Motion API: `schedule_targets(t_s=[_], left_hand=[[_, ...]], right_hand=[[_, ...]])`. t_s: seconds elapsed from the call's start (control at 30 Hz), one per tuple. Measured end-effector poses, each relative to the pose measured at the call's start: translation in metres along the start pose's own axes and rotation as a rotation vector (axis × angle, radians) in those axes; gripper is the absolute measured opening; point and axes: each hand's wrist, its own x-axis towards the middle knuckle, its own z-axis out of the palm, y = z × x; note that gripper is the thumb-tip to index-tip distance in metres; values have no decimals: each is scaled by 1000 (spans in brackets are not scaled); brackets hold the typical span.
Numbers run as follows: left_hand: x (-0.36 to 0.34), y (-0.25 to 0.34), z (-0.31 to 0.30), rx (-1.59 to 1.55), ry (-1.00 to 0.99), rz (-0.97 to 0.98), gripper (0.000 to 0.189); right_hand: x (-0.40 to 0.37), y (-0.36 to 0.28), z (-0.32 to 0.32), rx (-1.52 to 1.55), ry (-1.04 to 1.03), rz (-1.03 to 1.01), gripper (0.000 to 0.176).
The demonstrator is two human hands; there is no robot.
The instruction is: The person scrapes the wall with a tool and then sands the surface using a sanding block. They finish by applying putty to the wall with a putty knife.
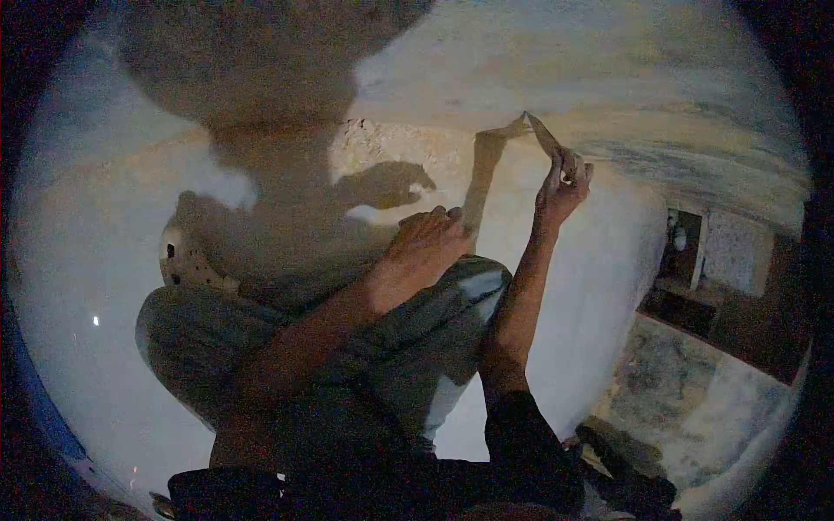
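- Dim light falls on a pale curved wall [608, 78] right in front of you, with your own shadow thrown across its left half and a mottled floor [678, 382] showing at the lower right.
- Your right hand [563, 187] is raised, and its fingers are pinched closed round the lower end of a flat scraper blade [540, 132]. The blade's tip touches the wall at the edge between the lit band and a rough, crumbly patch [391, 148].
- Your left hand [426, 247] lies on your raised knee [460, 295] with the fingers loosely curled over the cloth, gripping nothing.
- For the stroke, lay the blade at a low angle to the wall. A steep tip would likely dig in rather than glide.
- A pinch that far back gives little control, so I'd slide the fingers closer to the working edge.
- Lean on the left hand for balance, since you are crouched low and reaching up.
- Your shadow hides much of the rough patch, so shift your head to see the edge.
- No bucket, tub or tray shows anywhere near you.
- One dark box-like recess [685, 247] sits in the wall at the right. I cannot tell what is inside it.
- A pale perforated shoe [187, 260] rests beside your left leg.
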Motion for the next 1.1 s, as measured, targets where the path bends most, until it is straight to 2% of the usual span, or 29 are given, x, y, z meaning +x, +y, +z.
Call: schedule_targets(t_s=[0.27, 0.33, 0.37, 0.43, 0.53, 0.67, 0.77, 0.83, 0.87, 0.93, 1.0, 1.07, 1.1], left_hand=[[3, -1, -4, -51, -126, -65, 25], [1, -7, -8, -36, -221, -6, 41], [3, -7, -13, -38, -222, -7, 41], [10, -5, -22, -108, -377, -94, 40], [11, -4, -22, -113, -407, -100, 41], [7, -3, -18, -95, -335, -82, 40], [9, -3, -17, -88, -339, -71, 42], [8, -3, -10, -71, -249, -70, 24], [7, -4, -5, -71, -254, -62, 24], [3, -5, 2, -38, -83, -25, 28], [2, -7, 2, -23, -126, -15, 29], [6, -5, -4, -8, -171, -4, 31], [9, -4, -8, -35, -253, -37, 32]], right_hand=[[4, -10, -8, -143, -48, -13, 11], [5, -15, -9, -92, -91, 29, 10], [5, -13, -7, -92, -92, 30, 10], [8, -10, -3, -76, -56, -88, 9], [10, -17, -3, -102, -58, -89, 10], [5, 1, 4, -70, -21, -132, 10], [7, -7, 7, -24, -20, -65, 11], [8, -4, 8, -104, -103, -35, 15], [7, -2, 8, -110, -98, -29, 15], [2, 8, 11, -86, -75, -9, 9], [1, 17, 16, -68, -46, 4, 8], [-1, 22, 18, 36, 16, -183, 10], [-1, 16, 13, -20, -51, -111, 12]])
